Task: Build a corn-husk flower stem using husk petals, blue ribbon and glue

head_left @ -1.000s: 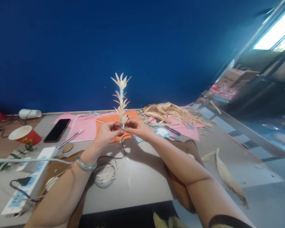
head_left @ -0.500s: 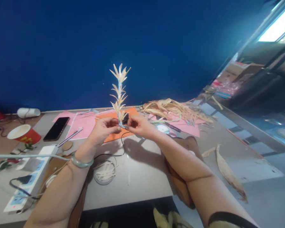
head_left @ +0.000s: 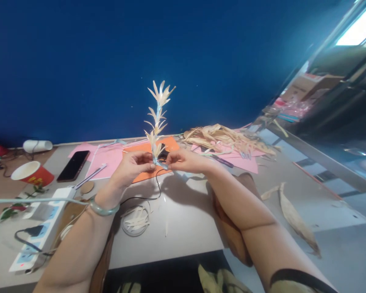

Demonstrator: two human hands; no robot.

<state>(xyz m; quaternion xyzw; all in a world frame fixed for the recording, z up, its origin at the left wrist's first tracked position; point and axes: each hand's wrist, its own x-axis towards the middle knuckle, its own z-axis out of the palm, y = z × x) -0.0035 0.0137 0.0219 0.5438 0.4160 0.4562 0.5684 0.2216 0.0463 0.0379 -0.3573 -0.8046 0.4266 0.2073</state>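
Observation:
An upright sprig (head_left: 157,118) of pale dried-husk petals wound on a light blue stem stands between my hands above the grey table (head_left: 186,219). My left hand (head_left: 132,167) pinches the base of the stem from the left; a green bangle sits on that wrist. From the right, my right hand (head_left: 186,160) pinches a strip of light blue tape at the same base. A thin black wire hangs down from the stem to the table.
Pink and orange paper sheets (head_left: 110,158) lie behind my hands. A pile of dried husks (head_left: 225,140) is back right, a phone (head_left: 73,165) and a red cup (head_left: 32,173) back left. A power strip (head_left: 39,228) sits front left, a clear dish of husk strips (head_left: 136,219) in front, a long husk (head_left: 295,217) right.
The sprig has tipped slightly rightward and my right hand has drawn a little to the right along the blue tape. Both hands stay at the stem's base.

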